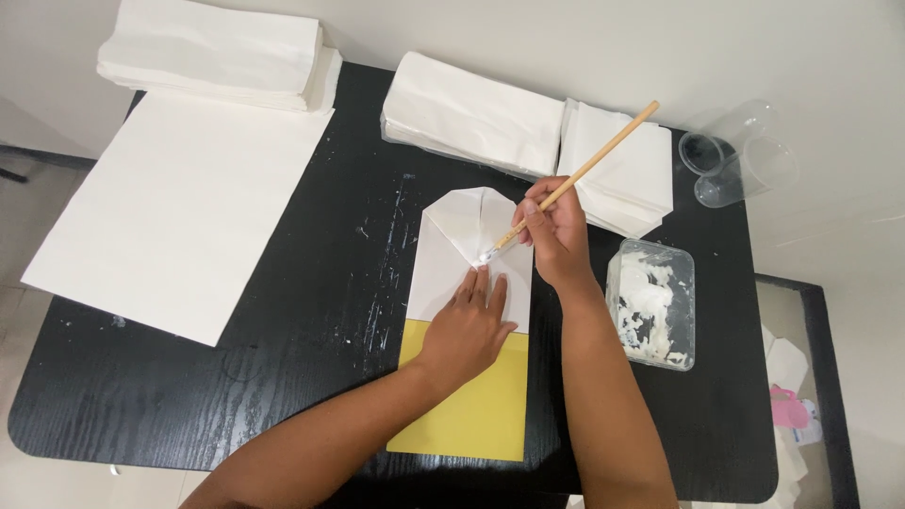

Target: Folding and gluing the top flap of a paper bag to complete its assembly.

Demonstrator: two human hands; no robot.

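My left hand (pixel 468 330) lies flat, open, pinning the folded paper bag (pixel 471 259) mid-counter; my right hand (pixel 556 231) grips the glue brush (pixel 575 174). Excess paste could smear the black counter (pixel 311 320).

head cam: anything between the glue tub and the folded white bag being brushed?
Only the right hand and its forearm, holding the brush. Otherwise bare black table separates the glue tub from the folded white bag, per the head view.

Black table (pixel 311 311) with paper stacks (pixel 471 113), tub (pixel 652 303).
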